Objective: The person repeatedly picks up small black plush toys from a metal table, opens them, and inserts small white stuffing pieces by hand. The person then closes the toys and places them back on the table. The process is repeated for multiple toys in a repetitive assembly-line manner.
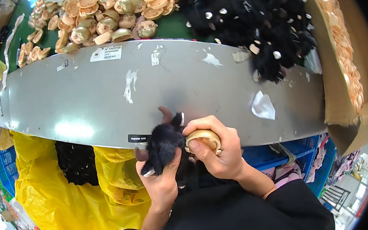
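Here a black plush toy skin is clasped from below in the left hand, while a tan plastic shell is gripped by the right hand and pressed against it, both held over the near edge of the grey counter. A small black label sits on that edge, a white rectangular sticker at the far edge. A yellow bag hangs below.

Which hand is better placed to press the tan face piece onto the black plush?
Right. The right hand already grips the face piece against the plush; the left hand is wrapped around the plush, steadying it.
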Available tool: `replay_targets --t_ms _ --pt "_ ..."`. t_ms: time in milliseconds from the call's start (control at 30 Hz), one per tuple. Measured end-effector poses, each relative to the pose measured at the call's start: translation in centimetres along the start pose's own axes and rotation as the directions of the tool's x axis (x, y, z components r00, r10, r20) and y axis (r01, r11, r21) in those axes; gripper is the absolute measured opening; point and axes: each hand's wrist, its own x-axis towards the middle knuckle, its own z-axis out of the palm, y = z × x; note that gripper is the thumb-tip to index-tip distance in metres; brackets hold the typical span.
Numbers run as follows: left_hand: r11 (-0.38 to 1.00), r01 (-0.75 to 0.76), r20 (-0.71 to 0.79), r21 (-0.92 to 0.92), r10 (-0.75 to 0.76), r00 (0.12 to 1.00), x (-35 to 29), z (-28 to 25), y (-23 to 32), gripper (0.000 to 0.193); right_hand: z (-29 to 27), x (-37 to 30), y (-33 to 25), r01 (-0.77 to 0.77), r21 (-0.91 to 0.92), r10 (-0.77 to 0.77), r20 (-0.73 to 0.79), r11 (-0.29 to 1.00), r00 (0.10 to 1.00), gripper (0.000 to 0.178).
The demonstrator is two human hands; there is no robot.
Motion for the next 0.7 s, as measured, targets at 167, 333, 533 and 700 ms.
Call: replay_targets --t_ms 167,333,533,700 --pt "0.915 -0.192 -0.057 0.354 0.226 0.972 2.5 1.8 -0.5 0.03 -0.5 3.5 2.2 0.205 -0.306 -0.218 -0.007 0.93 0.976 0.032" --pt "0.871 -0.208 -0.055 0.446 0.259 0.964 1.7 1.1 -3.1 0.029 0.4 4.8 3.7 0.252 -0.367 -0.271 0.001 0.895 0.963 0.03" --pt "0.965 -0.13 -0.024 0.229 0.139 0.99 0.2 1.5 0.1 0.017 0.3 4.2 4.6 0.497 -0.075 -0.47 0.233 0.864 0.851 0.056" --pt "0.993 -0.014 -0.088 0.12 0.025 0.996 -3.0 -0.1 0.0 0.017 0.4 2.3 3.6 0.404 0.136 -0.425 0.206 0.904 0.881 0.05"
